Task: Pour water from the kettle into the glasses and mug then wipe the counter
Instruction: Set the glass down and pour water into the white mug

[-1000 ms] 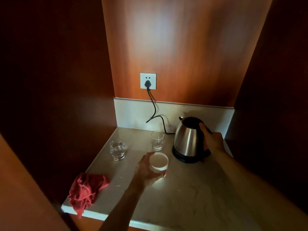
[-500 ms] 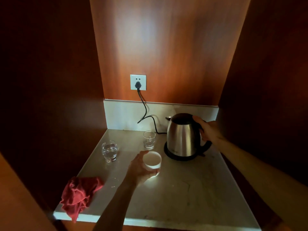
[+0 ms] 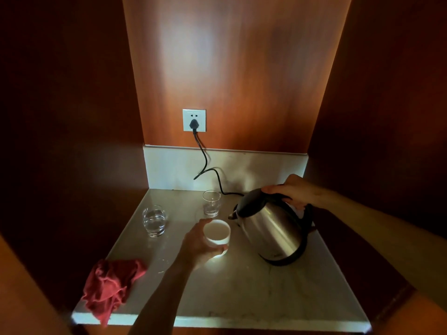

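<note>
At the worktop (image 3: 242,293), inside a dark wood-panelled niche: a person stands pouring, both hands busy.
Step in hand: kettle (image 3: 271,228) tilted spout-first toward the mug (image 3: 217,234); no stream visible, so I judge the pour is about to start.
Right hand (image 3: 294,192): fingers (image 3: 273,189) curled over the top of the black handle, thumb side hidden.
Left hand (image 3: 202,243): wrapped round the mug's near wall, holding it at or just above the worktop; which, I cannot tell.
Spout: just beside the mug's rim, slightly above, not touching.
Doing it well: bring the spout over the middle of the mug's mouth before tipping further, tip slowly, stop short of the brim, keep the mug level.
Risk: a quick tip would likely send water over the holding fingers.
Kettle: brushed steel body, glossy, tapering upward; black plastic lid, handle and foot ring.
Mug: white, squat, cylindrical, probably ceramic; inside looks pale, water level not readable.
Left glass (image 3: 154,220): clear, rounded tumbler, holds water, well apart from the mug.
Back glass (image 3: 211,203): clear, narrower, behind the mug; contents hard to judge.
Cloth (image 3: 112,286): red, crumpled, soft, overhanging the front-left edge, untouched.
Cord (image 3: 205,163): black, runs from the wall socket (image 3: 194,120) down behind the kettle.
Worktop surface: pale stone, faintly veined, polished.
</note>
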{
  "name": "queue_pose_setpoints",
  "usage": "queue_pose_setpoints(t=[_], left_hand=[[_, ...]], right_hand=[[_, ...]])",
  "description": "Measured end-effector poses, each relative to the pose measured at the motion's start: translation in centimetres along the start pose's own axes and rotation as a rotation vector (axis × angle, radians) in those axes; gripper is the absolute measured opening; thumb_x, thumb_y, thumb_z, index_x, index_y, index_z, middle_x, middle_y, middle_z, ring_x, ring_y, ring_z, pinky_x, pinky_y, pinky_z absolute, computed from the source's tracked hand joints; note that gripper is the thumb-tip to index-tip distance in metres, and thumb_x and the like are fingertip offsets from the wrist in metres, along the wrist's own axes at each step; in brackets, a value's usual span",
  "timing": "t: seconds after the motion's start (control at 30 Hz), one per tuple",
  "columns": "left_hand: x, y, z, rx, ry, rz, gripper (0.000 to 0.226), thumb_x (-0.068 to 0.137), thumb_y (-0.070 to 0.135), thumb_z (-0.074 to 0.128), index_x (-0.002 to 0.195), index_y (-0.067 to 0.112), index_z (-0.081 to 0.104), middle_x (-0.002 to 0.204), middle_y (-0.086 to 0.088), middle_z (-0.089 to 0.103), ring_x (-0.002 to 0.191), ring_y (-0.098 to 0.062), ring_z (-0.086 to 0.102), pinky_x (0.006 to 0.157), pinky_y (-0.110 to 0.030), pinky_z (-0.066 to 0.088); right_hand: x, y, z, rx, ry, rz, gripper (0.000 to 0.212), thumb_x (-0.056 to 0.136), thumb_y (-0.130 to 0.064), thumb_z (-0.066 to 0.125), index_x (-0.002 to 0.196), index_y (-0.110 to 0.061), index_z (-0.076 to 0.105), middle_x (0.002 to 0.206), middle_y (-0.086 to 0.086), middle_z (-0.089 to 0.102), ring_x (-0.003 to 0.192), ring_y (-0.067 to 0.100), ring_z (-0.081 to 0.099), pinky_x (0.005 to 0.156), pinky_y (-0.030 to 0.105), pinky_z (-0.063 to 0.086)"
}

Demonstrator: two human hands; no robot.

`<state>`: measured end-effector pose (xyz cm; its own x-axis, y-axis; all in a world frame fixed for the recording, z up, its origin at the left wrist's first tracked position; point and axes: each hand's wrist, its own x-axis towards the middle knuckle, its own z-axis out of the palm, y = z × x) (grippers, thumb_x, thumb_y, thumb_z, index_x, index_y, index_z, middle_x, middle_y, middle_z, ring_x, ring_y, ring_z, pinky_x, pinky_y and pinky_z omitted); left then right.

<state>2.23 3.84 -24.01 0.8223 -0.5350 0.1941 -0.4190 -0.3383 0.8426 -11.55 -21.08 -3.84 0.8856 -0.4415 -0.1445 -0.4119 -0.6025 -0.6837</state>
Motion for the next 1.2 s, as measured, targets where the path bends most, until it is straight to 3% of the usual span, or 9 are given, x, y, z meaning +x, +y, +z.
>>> queue_pose_setpoints(t=[0.37,0.63,0.83,0.97,1.2], left_hand=[[0.0,-0.2,-0.1,-0.013,-0.006,-0.001,0.093,0.044,0.055,0.091,0.128,0.041,0.055,0.108,0.015,0.070,0.095,0.000,0.068,0.089,-0.029,0.057],[0.1,-0.3,0.0,-0.004,0.003,0.014,0.093,0.044,0.057,0.090,0.127,0.041,0.054,0.110,0.015,0.070,0.097,-0.001,0.068,0.089,-0.031,0.057],[0.1,-0.5,0.2,-0.021,0.022,0.024,0.088,0.044,0.054,0.092,0.123,0.042,0.057,0.108,0.017,0.070,0.096,0.002,0.068,0.090,-0.031,0.057],[0.1,-0.5,0.2,-0.031,0.025,0.032,0.087,0.044,0.054,0.092,0.123,0.044,0.056,0.107,0.016,0.071,0.094,0.002,0.068,0.088,-0.031,0.058],[-0.1,-0.5,0.1,-0.017,0.023,0.030,0.087,0.045,0.055,0.092,0.123,0.046,0.055,0.108,0.017,0.070,0.096,0.003,0.068,0.089,-0.031,0.058]], right_hand=[[1.0,-1.4,1.1,-0.212,-0.092,0.005,0.066,0.074,-0.071,0.073,0.061,-0.008,0.057,0.044,0.000,0.047,0.033,0.012,0.043,0.042,0.023,0.036],[1.5,-1.9,1.5,-0.275,-0.102,0.031,0.066,0.074,-0.073,0.073,0.055,-0.012,0.055,0.044,0.000,0.049,0.035,0.013,0.044,0.044,0.023,0.038],[2.1,-2.4,1.2,-0.295,-0.175,0.049,0.073,0.066,-0.082,0.071,0.070,-0.011,0.061,0.054,0.005,0.049,0.038,0.014,0.043,0.041,0.021,0.036],[2.1,-2.9,1.1,-0.314,-0.203,0.056,0.068,0.071,-0.079,0.071,0.061,-0.014,0.055,0.052,0.004,0.045,0.038,0.014,0.040,0.041,0.021,0.035],[1.9,-4.1,1.2,-0.364,-0.223,0.061,0.065,0.074,-0.075,0.071,0.063,-0.013,0.056,0.054,0.005,0.047,0.042,0.017,0.041,0.045,0.022,0.038]])
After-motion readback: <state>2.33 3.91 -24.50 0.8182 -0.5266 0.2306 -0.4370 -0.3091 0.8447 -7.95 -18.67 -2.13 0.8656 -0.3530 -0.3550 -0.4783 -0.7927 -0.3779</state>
